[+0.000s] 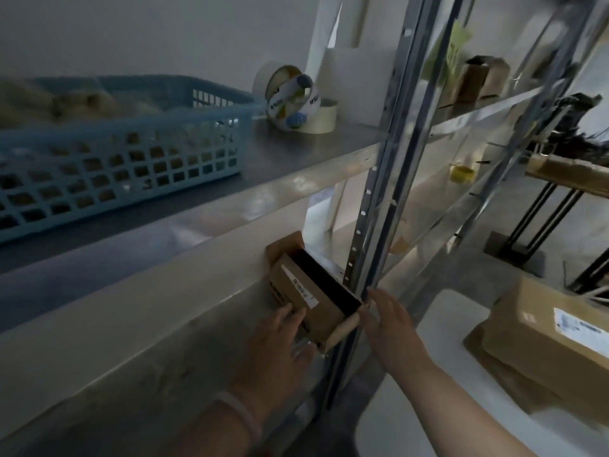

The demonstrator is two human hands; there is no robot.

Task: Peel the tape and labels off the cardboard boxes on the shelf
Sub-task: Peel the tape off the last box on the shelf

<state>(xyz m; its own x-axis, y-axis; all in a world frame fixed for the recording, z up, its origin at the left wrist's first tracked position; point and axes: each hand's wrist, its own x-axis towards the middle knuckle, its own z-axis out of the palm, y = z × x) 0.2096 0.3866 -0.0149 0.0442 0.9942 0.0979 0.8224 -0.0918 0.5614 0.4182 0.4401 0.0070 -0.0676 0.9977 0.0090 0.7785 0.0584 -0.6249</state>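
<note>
An open cardboard box (pixel 304 296) sits under the shelf's metal ledge, tilted, with a narrow white label (pixel 301 286) on its brown side and a flap hanging at its right end. My left hand (pixel 280 344) is at the box's near lower side, its fingers touching the cardboard. My right hand (pixel 390 319) is at the right end of the box, fingers straight, next to the flap and the steel upright. Something clear, perhaps tape, glints under my left fingers.
A blue plastic basket (pixel 115 166) and rolls of tape (pixel 296 100) stand on the upper shelf board (pixel 296 189). A steel upright (pixel 379 192) runs beside the box. To the right, a labelled cardboard parcel (pixel 553 338) lies on a white surface.
</note>
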